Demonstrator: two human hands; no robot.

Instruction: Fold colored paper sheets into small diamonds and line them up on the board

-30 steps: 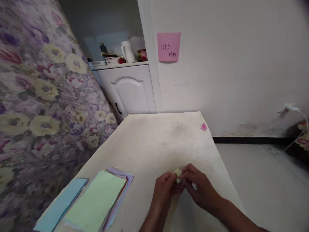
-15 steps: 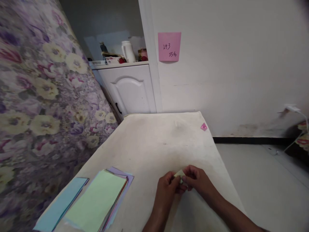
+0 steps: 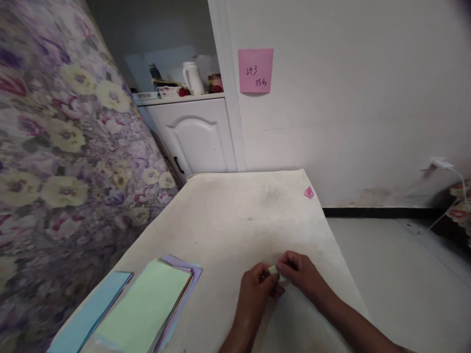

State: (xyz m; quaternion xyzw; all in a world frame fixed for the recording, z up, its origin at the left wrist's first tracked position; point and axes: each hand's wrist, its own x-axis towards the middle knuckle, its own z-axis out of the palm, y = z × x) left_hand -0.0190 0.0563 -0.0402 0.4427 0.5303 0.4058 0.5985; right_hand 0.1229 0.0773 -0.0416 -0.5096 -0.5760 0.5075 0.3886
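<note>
Between my two hands is a small folded piece of pale green paper (image 3: 273, 269), mostly covered by my fingers. My left hand (image 3: 256, 287) pinches it from the left with thumb and fingers. From the right, my right hand (image 3: 297, 269) grips its other side, thumb and index finger pressed together. Both hands are just above the near part of the cloth-covered table (image 3: 228, 220). At the far right corner of the table lies a small folded pink paper piece (image 3: 308, 192).
At the near left lie a stack of coloured paper sheets (image 3: 147, 304), light green on top, and a narrower blue stack (image 3: 93, 311). A floral curtain (image 3: 73, 162) hangs along the left. Behind stand a white cabinet (image 3: 198, 137) and a wall with a pink note (image 3: 255, 71).
My fingers have closed further over the green paper, so less of it shows. My right hand's fingertips have shifted slightly left. The whole view has moved a little.
</note>
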